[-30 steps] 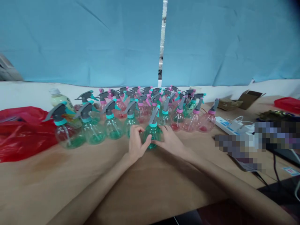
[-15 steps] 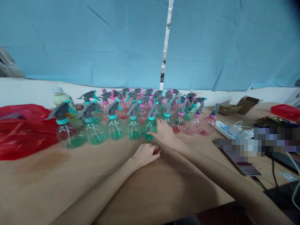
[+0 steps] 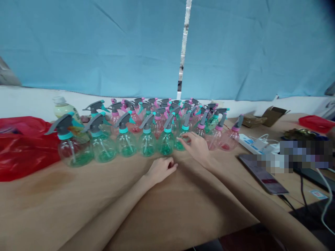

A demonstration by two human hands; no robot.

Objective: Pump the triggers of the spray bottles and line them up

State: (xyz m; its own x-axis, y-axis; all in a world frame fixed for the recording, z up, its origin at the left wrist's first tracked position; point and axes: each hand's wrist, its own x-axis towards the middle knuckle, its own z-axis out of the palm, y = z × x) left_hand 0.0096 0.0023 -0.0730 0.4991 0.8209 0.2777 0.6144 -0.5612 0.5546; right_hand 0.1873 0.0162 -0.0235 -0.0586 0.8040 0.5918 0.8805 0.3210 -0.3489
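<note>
Clear spray bottles with grey trigger heads stand in rows across the table. The front row holds green ones with turquoise collars, such as a green spray bottle [image 3: 166,143] in the middle, and pink ones such as a pink spray bottle [image 3: 228,140] on the right. My right hand [image 3: 197,148] is in front of another green spray bottle [image 3: 180,143], thumb and fingers apart; whether they touch it I cannot tell. On the bare tabletop before the row rests my left hand [image 3: 161,170], fingers loosely curled, with nothing visible in them.
A red plastic bag [image 3: 26,150] and a white-capped bottle [image 3: 66,109] are at left. To the right lie a phone [image 3: 263,174], a power strip [image 3: 250,143] with cables, an opened cardboard box [image 3: 273,116] and a red item [image 3: 318,123]. A blue cloth [image 3: 104,48] hangs behind.
My right hand has left the middle green spray bottle and shifted right to the one beside it. My left hand stays in nearly the same spot, and the view has shifted slightly.
</note>
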